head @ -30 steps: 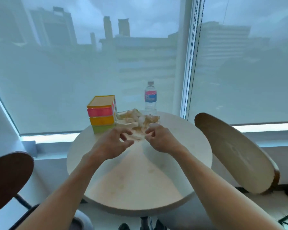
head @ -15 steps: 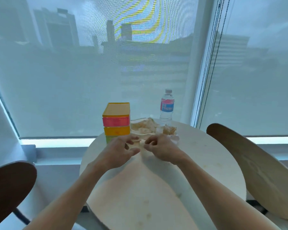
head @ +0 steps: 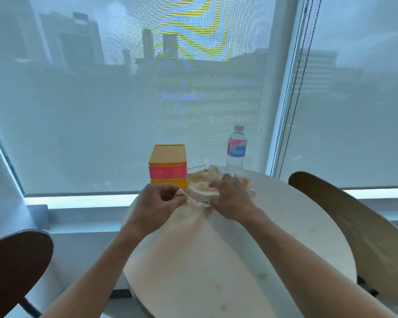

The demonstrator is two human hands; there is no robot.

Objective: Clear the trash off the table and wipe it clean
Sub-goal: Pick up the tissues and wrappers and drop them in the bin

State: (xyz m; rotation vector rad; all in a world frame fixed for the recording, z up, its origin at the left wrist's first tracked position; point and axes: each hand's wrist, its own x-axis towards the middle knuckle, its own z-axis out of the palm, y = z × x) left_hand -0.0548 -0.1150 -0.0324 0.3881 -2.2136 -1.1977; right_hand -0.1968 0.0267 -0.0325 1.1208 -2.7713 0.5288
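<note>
1. Your left hand (head: 157, 200) is curled, thumb and fingertips pinching the near-left edge of the crumpled paper trash (head: 201, 191).
2. Your right hand (head: 231, 198) lies over the right side of the same trash, fingers bent down around it and grasping it.
3. The trash sits at the 12 o'clock edge of the round table (head: 274, 237), between your two hands. It is a pale, stained wad; more crumpled pieces (head: 205, 174) lie just behind it, toward the window.
4. A stack of boxes (head: 168, 166) stands at about 11 o'clock from the trash, just beside it: yellow on top, a pink band below, yellow beneath that. No writing on it can be read.
5. A clear water bottle (head: 236, 152) stands upright at about 1 o'clock from the trash, white cap on. Its red-and-blue label reads "RE FRESH".
6. The tabletop carries faint stains (head: 262, 275) toward its 5 o'clock side.
7. A chair back (head: 354, 230) stands at 3 o'clock of the table, another chair back (head: 12, 267) at 8 o'clock.
</note>
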